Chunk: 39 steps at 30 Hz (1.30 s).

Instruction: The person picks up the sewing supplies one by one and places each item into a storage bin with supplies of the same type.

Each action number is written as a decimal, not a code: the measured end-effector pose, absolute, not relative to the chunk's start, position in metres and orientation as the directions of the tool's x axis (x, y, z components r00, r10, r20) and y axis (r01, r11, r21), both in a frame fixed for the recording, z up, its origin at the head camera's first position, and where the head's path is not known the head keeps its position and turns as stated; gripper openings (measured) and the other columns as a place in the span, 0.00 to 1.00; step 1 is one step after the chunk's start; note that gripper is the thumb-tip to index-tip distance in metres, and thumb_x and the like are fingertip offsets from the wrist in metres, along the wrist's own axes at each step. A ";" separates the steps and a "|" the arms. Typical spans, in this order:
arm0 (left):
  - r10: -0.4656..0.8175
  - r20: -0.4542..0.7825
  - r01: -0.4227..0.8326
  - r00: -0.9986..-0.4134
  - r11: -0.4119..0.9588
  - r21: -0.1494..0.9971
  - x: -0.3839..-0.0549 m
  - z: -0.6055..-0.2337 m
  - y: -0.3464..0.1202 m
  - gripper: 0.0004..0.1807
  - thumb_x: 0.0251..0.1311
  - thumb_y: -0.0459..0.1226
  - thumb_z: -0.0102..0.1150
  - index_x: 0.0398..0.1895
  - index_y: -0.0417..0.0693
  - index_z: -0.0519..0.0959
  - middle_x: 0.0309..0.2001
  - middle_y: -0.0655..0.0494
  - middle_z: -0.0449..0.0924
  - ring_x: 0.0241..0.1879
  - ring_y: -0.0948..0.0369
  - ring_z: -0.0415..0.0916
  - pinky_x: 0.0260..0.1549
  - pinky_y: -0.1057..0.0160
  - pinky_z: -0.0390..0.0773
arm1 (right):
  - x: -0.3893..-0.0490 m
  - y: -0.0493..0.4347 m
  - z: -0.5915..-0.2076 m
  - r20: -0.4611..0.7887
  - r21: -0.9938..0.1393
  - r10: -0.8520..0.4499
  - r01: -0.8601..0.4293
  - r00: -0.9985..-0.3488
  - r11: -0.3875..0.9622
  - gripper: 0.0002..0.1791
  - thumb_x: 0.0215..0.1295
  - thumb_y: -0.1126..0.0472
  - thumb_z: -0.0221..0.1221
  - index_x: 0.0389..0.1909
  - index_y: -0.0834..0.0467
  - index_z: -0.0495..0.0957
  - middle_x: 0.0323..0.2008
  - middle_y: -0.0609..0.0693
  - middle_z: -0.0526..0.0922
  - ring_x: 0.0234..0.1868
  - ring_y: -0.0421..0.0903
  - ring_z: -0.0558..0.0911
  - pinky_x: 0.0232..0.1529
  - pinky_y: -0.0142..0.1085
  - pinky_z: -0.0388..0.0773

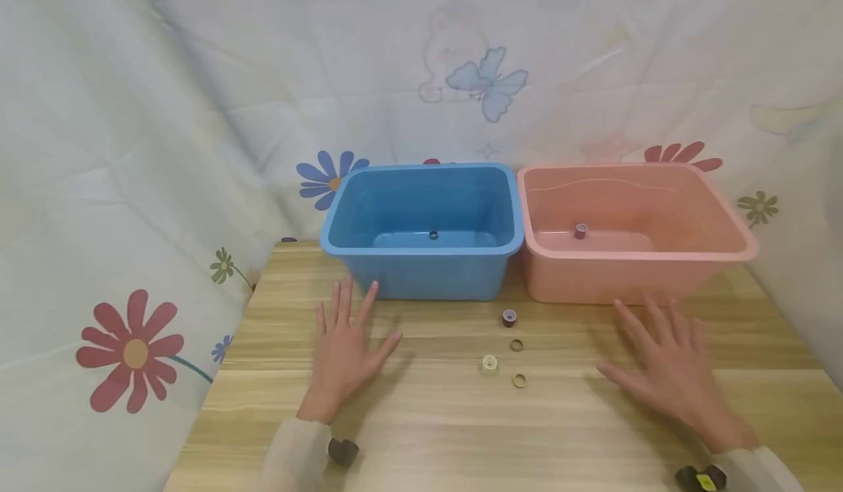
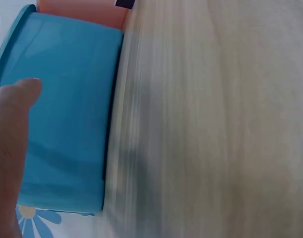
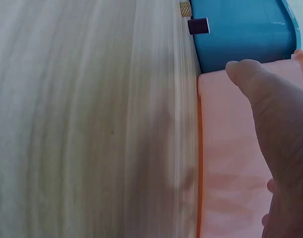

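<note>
My left hand (image 1: 341,356) is spread with straight fingers in front of the blue tub (image 1: 428,276), holding nothing. Over the table's right side my right hand (image 1: 672,371) is likewise spread and holds nothing, its fingertips near the front of the pink tub (image 1: 606,281). Between the hands lie a dark maroon bead-like piece (image 1: 509,318), a cream one (image 1: 489,364), a brownish ring (image 1: 516,345) and a gold-toned ring (image 1: 519,381). A small dark ring (image 1: 433,236) sits inside the blue tub, and a maroon piece (image 1: 581,231) inside the pink one.
Both tubs stand side by side at the back of the wood-grain table (image 1: 421,433). Behind them hangs a pale curtain (image 1: 395,67) printed with flowers and a butterfly. Each sleeve has a dark wrist device (image 1: 342,451) by it.
</note>
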<state>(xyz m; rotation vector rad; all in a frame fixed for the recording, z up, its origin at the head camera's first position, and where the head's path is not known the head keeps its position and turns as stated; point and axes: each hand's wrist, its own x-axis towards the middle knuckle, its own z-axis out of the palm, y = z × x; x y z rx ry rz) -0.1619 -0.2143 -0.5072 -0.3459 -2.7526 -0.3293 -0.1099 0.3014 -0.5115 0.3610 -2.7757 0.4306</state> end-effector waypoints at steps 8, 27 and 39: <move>0.231 0.512 0.365 -0.828 0.913 0.179 -0.170 -0.502 -0.219 0.50 0.61 0.72 0.48 0.83 0.64 0.53 0.82 0.41 0.43 0.80 0.41 0.42 0.71 0.30 0.43 | -0.116 0.296 -0.511 0.373 -0.267 -0.254 -0.366 -0.892 0.892 0.60 0.51 0.34 0.72 0.82 0.44 0.53 0.80 0.62 0.49 0.77 0.71 0.49 0.72 0.70 0.36; 0.045 0.724 0.448 -0.688 0.812 0.375 -0.213 -0.470 -0.241 0.48 0.63 0.66 0.57 0.81 0.56 0.56 0.76 0.33 0.49 0.72 0.35 0.52 0.60 0.27 0.61 | -0.138 0.263 -0.504 0.380 -0.414 -0.430 -0.566 -0.819 0.713 0.61 0.44 0.42 0.81 0.79 0.51 0.61 0.74 0.61 0.64 0.71 0.66 0.65 0.59 0.70 0.66; -0.040 0.510 0.329 -0.859 0.720 0.611 -0.229 -0.457 -0.245 0.50 0.65 0.56 0.63 0.83 0.64 0.45 0.81 0.48 0.45 0.77 0.44 0.50 0.65 0.30 0.61 | -0.144 0.228 -0.510 0.253 -0.479 -0.533 -0.584 -0.807 0.656 0.58 0.49 0.34 0.76 0.79 0.45 0.60 0.70 0.52 0.71 0.68 0.56 0.70 0.64 0.62 0.67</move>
